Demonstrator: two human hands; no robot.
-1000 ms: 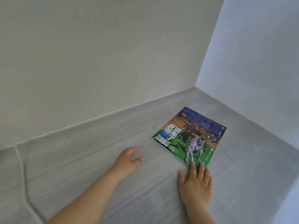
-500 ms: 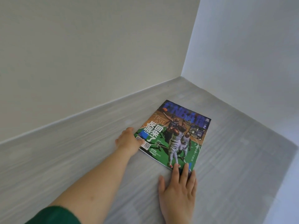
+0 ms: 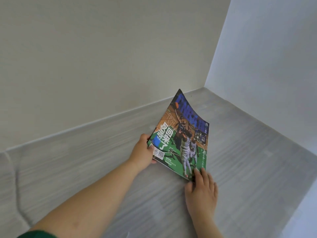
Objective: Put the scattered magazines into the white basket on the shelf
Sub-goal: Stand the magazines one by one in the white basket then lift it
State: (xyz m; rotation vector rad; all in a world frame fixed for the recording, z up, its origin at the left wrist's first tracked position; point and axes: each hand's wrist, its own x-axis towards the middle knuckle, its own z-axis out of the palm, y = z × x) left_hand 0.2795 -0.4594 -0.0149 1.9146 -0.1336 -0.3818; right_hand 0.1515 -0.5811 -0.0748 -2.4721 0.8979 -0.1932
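Left hand (image 3: 141, 152) grips basketball magazine (image 3: 183, 134) by spine edge, right hand (image 3: 201, 189) flat on its near corner.
Magazine is cover up, tilted and bowed: the spine side is up off the grey wood-grain floor (image 3: 248, 169), and the near right corner is down on the floor or just above it. It sits near the room corner where the two white walls (image 3: 103, 66) meet. Left hand's fingers are curled round the spine edge about halfway along, arm stretched out, with a green sleeve (image 3: 37, 234) at the bottom edge of the view. Right hand's fingers are straight, tips resting on the cover's near corner, thumb beside it toward the floor, gripping nothing. Cover shows players on a green court, a blue title and white Chinese text.
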